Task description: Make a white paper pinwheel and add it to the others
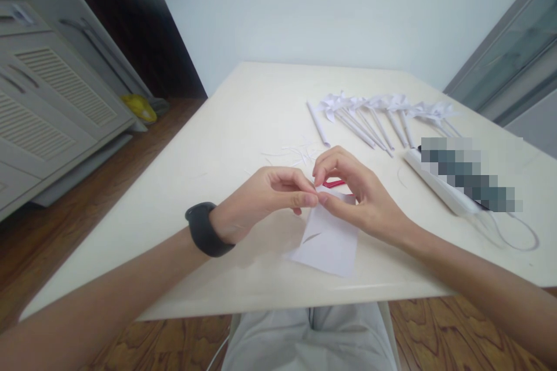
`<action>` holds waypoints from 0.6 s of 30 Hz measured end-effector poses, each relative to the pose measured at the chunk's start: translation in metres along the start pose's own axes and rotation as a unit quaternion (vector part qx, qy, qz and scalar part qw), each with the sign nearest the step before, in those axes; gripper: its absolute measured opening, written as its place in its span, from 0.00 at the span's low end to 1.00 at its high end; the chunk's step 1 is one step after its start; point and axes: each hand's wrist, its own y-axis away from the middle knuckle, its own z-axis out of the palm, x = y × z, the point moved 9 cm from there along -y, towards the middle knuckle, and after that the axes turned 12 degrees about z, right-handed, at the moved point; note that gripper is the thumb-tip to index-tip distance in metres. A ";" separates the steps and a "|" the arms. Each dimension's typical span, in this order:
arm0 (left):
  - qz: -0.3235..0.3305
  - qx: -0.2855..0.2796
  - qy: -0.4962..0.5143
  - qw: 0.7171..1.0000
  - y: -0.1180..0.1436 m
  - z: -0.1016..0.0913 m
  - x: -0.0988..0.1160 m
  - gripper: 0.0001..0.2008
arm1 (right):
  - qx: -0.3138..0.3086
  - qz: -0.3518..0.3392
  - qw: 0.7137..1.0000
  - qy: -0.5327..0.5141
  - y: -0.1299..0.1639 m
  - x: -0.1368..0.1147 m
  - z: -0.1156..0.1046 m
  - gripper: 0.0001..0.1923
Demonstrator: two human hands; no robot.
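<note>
Both hands are meeting over the table (pixel 243 127). The left hand (pixel 265 194) and right hand (pixel 361 194) are each pinching the top edge of a paper sheet (pixel 327 240), fingertips touching. The sheet is lying near the front edge, partly covering a red object (pixel 334 184). Paper pinwheels (pixel 378 110) are lying well beyond.

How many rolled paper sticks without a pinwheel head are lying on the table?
1: a bare paper stick left of the pinwheel row; others may hide among the overlapping pinwheels.
</note>
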 end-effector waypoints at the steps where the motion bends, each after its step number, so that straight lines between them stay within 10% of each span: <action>1: 0.005 0.000 -0.003 1.000 0.000 0.000 0.000 0.05 | -0.002 0.000 1.000 0.000 0.000 0.000 0.000 0.06; 18: 0.083 0.003 -0.074 0.994 -0.006 -0.007 0.013 0.05 | -0.016 0.061 0.997 -0.032 -0.002 0.013 -0.002 0.07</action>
